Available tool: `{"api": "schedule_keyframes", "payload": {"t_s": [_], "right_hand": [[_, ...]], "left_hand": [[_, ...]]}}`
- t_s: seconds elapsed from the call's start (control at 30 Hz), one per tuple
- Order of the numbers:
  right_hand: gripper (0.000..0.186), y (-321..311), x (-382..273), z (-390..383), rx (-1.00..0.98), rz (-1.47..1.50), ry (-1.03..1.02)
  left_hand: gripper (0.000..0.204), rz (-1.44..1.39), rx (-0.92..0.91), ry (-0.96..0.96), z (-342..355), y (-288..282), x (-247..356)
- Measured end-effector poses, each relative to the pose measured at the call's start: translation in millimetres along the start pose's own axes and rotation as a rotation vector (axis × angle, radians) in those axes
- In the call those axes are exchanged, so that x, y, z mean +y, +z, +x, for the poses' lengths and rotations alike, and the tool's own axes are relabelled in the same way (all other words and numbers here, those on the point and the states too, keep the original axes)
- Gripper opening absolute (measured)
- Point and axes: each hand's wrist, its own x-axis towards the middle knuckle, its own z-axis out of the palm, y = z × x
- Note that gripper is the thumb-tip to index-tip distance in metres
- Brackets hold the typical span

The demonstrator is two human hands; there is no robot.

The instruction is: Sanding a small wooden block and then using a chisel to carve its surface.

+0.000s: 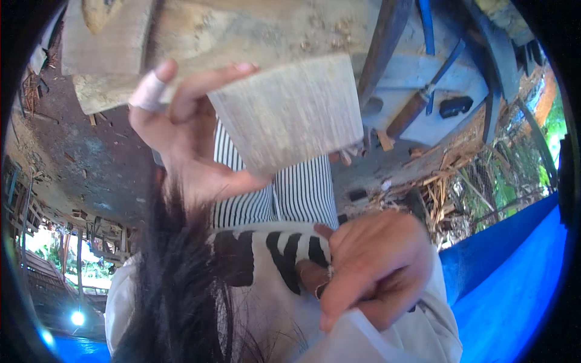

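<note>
A pale, roughly square wooden block (290, 112) is held in my left hand (187, 145), with thumb along its lower edge and fingers at its upper left; one finger wears a white wrap. Below the block are striped trousers (302, 190) and my black-and-white shirt (281, 254); long hair hangs at lower left. At lower right, my right hand (375, 263) is closed in front of the shirt, its fingertips at a whitish, sheet-like material (357, 339); what they grip is hidden.
Ahead is a worn work surface (296, 24) with a board (106, 45), metal bars, a wooden-handled tool (405, 115) and a small black object (455, 106). Wood scraps (417, 193) litter the ground. A blue tarp (502, 260) spans the lower right.
</note>
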Motion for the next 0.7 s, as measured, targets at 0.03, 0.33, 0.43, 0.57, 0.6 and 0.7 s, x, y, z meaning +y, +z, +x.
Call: {"api": "schedule_keyframes", "payload": {"t_s": [0.03, 0.33, 0.43, 0.57, 0.6, 0.7], "right_hand": [[0.014, -2, 2, -4, -0.009, 0.066, 0.088], [0.015, 7, 9, -12, -0.109, 0.120, 0.312], [0.035, -2, 9, -18, -0.258, 0.144, 0.465], [0.030, 0, 13, -23, -0.201, 0.112, 0.445], [0.029, 0, 15, -24, -0.170, 0.094, 0.424], [0.022, -7, 23, -21, -0.031, 0.199, 0.339]], "left_hand": [[0.131, -0.048, -0.001, 0.006, 3, 2, -3], [0.131, 0.021, -0.007, -0.018, 22, 8, 24], [0.137, 0.288, 0.086, -0.068, 23, 14, 21], [0.137, 0.044, 0.079, 0.021, 28, 10, 14], [0.137, 0.014, 0.076, -0.009, 27, 9, 10], [0.132, -0.177, 0.019, 0.074, 25, 5, -17]]}}
